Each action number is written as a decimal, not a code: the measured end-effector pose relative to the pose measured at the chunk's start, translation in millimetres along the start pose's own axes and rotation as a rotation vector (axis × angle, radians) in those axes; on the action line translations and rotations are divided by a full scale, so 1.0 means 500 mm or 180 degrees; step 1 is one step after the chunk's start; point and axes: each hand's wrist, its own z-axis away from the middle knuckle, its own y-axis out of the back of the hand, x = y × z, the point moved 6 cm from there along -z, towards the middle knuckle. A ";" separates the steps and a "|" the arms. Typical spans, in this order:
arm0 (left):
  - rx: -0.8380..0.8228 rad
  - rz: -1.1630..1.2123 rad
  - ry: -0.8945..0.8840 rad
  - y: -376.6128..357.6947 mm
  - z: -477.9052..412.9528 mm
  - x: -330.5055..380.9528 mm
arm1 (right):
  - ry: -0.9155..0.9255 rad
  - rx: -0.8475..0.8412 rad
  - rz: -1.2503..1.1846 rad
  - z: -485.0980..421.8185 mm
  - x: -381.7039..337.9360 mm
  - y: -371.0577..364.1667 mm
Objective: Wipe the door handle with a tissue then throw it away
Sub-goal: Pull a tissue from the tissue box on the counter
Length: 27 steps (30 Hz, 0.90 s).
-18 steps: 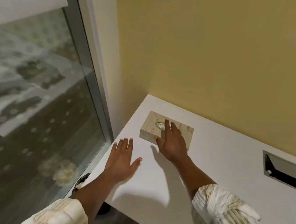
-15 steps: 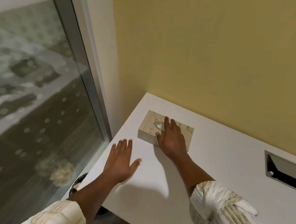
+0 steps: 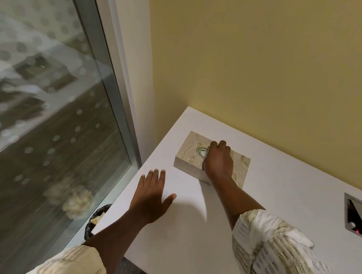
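Beige tissue box [image 3: 213,160] sits on the white worktop [image 3: 187,238] near the wall. The right hand [image 3: 219,161] is on top of it — fingers curled into the slot, maybe pinching a tissue, I cannot tell. The left hand [image 3: 150,198] lies flat and spread, nearer the person.

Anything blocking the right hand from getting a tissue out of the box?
Nothing visible does. The right hand is already on top of the tissue box, fingers curled at its oval opening. The left hand rests flat on the desk, clear of the box.
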 end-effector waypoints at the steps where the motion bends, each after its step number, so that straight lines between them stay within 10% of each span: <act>1: 0.0011 -0.0033 -0.0010 0.000 0.002 -0.002 | -0.0007 -0.0007 0.0014 -0.001 -0.001 0.001; 27: -0.0083 0.0120 0.0256 0.049 0.066 -0.056 | 0.0398 0.0099 -0.0509 0.018 -0.036 0.049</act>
